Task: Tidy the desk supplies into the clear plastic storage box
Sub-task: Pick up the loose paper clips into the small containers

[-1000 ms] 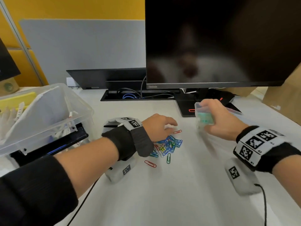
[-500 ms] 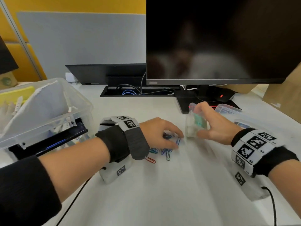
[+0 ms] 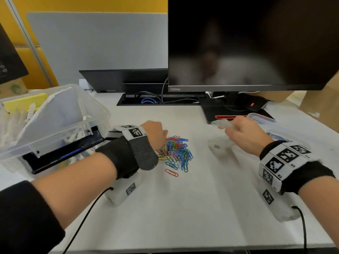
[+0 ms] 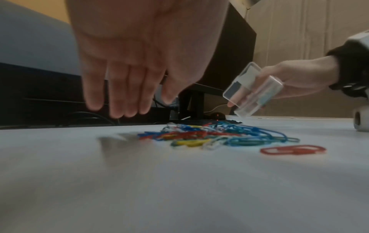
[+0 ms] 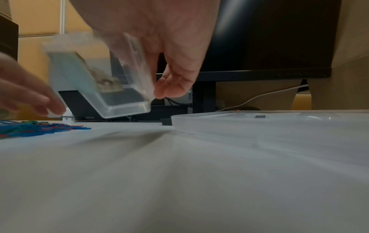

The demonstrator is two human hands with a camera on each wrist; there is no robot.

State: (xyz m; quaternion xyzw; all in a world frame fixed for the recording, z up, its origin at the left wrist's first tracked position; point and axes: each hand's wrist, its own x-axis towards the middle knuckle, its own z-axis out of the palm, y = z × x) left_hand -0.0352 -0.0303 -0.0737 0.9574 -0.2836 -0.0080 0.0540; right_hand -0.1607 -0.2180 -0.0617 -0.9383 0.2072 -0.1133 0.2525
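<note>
A heap of coloured paper clips [image 3: 177, 153] [image 4: 215, 136] lies mid-desk, with one red clip [image 3: 171, 172] apart at its near edge. My left hand [image 3: 161, 134] [image 4: 123, 108] hovers at the heap's left side with its fingers straight, pointing down and holding nothing. My right hand [image 3: 236, 132] [image 5: 157, 75] grips a small clear plastic case [image 4: 253, 89] [image 5: 99, 82], tilted and blurred by motion, just right of the heap and above the desk. The clear plastic storage box [image 3: 95, 114] stands open at the left with papers and supplies inside.
A clear lid [image 3: 260, 118] [image 5: 259, 123] lies flat on the desk at the right. A monitor [image 3: 253, 43] on its black stand [image 3: 229, 114] and a cable tray [image 3: 157, 100] fill the back. A black tray [image 3: 62, 154] sits in front of the storage box.
My left hand has drawn back off the clips to the heap's left edge, so the heap now shows. My right hand has tipped the clear case over while staying right of the heap.
</note>
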